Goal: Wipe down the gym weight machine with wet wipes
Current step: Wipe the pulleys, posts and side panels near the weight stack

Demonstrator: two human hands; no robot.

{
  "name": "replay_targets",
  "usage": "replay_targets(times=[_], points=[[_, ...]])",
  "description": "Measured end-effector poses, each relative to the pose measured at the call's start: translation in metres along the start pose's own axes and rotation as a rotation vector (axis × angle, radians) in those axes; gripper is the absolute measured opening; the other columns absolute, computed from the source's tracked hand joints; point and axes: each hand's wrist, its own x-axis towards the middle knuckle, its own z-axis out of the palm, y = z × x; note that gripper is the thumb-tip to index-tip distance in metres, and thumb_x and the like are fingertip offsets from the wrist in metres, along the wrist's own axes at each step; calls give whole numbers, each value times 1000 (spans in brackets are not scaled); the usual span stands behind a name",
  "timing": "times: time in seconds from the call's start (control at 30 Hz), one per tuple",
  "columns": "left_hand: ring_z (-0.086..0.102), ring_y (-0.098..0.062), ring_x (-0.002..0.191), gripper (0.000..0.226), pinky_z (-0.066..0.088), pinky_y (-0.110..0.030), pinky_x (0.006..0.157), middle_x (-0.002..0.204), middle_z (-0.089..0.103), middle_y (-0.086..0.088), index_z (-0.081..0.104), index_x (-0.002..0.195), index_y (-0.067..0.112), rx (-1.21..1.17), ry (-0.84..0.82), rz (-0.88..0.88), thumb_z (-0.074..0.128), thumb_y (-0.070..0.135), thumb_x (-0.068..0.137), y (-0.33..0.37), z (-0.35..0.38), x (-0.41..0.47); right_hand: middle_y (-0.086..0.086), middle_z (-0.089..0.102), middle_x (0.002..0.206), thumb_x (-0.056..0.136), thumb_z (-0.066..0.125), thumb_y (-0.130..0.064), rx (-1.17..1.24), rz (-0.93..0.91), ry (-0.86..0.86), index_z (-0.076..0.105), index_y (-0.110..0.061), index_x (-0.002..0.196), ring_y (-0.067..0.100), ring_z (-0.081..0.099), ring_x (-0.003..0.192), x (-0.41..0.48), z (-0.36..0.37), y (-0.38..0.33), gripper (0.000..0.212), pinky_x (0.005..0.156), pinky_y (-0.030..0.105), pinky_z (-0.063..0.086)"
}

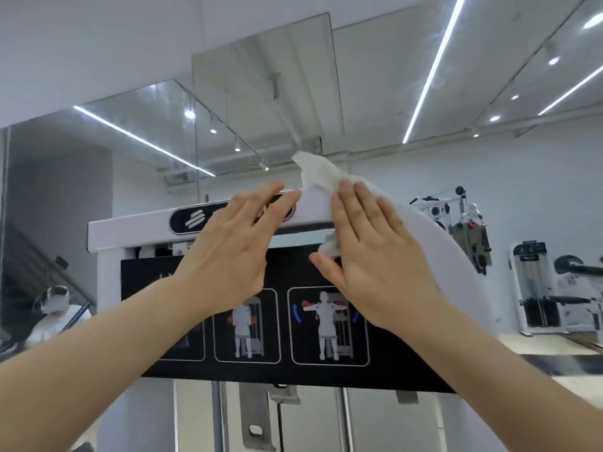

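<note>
The white weight machine fills the middle of the head view, with a black logo badge on its top bar and a black instruction panel below. My right hand presses a crumpled white wet wipe flat against the top bar's right end, fingers straight, thumb under the bar. The wipe sticks out above my fingertips and below my palm. My left hand lies flat on the logo badge, fingers straight, holding nothing.
A mirror wall on the left reflects a person and a staircase. Other white gym machines stand at the right against the wall. Steel guide rods and a weight plate hang below the panel. Strip lights run across the ceiling.
</note>
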Motion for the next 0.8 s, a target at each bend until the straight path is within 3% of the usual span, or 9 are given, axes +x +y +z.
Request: replay_targets(times=[0.17, 0.27, 0.37, 0.43, 0.57, 0.63, 0.67, 0.73, 0.8], points=[[0, -17, 151, 83, 18, -46, 120, 164, -1, -1, 2, 156, 21, -43, -104, 75, 22, 24, 76, 44, 8, 29, 17, 25, 158, 97, 17, -60, 61, -1, 51, 26, -1, 151, 28, 18, 149, -7, 0, 10, 81, 121, 44, 17], [6, -16, 150, 75, 17, -46, 120, 163, 10, -1, 15, 155, 20, -136, -44, -11, 20, 21, 81, 58, 10, 48, 19, 49, 144, 97, 20, -49, 133, -70, 71, 43, -1, 143, 33, 44, 135, 26, -3, 25, 70, 109, 43, 36], [24, -11, 144, 64, 15, -34, 121, 157, 30, 2, 31, 151, 20, -229, -34, -124, 28, 17, 87, 71, 3, 66, 10, 63, 117, 100, 20, -43, 316, -104, 88, 55, -7, 131, 29, 63, 100, 33, -4, 46, 60, 75, 41, 52], [29, -7, 140, 58, 14, -22, 118, 153, 37, 4, 38, 148, 20, -224, -26, -135, 31, 21, 91, 87, -1, 74, 6, 61, 118, 100, 20, -40, 361, -98, 102, 52, -9, 133, 27, 63, 92, 20, -1, 61, 55, 62, 36, 50], [35, -6, 136, 47, 24, -32, 117, 147, 46, 5, 46, 143, 21, -190, -43, -117, 30, 32, 100, 137, 7, 86, 4, 59, 118, 98, 27, -41, 522, -58, 124, 43, -8, 139, 21, 62, 87, -18, 5, 89, 55, 56, 26, 41], [39, -14, 132, 48, 27, -36, 114, 140, 53, 2, 50, 140, 22, -55, -78, -103, 27, 40, 101, 159, 19, 91, 5, 56, 130, 95, 27, -50, 684, 0, 118, 35, -10, 145, 18, 61, 103, -51, 14, 101, 65, 64, 18, 44], [39, -19, 130, 52, 27, -38, 113, 136, 54, -1, 52, 138, 21, 44, -102, -127, 26, 45, 99, 168, 24, 94, 7, 50, 141, 93, 27, -54, 786, 37, 83, 28, -10, 149, 18, 56, 120, -71, 20, 105, 70, 80, 23, 52], [38, -27, 127, 58, 27, -43, 112, 129, 54, -6, 56, 134, 19, 195, -160, -183, 26, 52, 96, 187, 28, 98, 14, 33, 156, 92, 32, -53, 905, 107, 25, 20, -6, 152, 24, 36, 142, -116, 33, 105, 77, 111, 34, 37], [42, -32, 126, 51, 23, -50, 115, 128, 54, -11, 57, 132, 18, 318, -201, -104, 35, 46, 96, 212, 34, 92, 21, 23, 158, 92, 38, -50, 958, 151, -15, 18, 2, 151, 32, 25, 147, -160, 45, 95, 81, 112, 39, 32]])
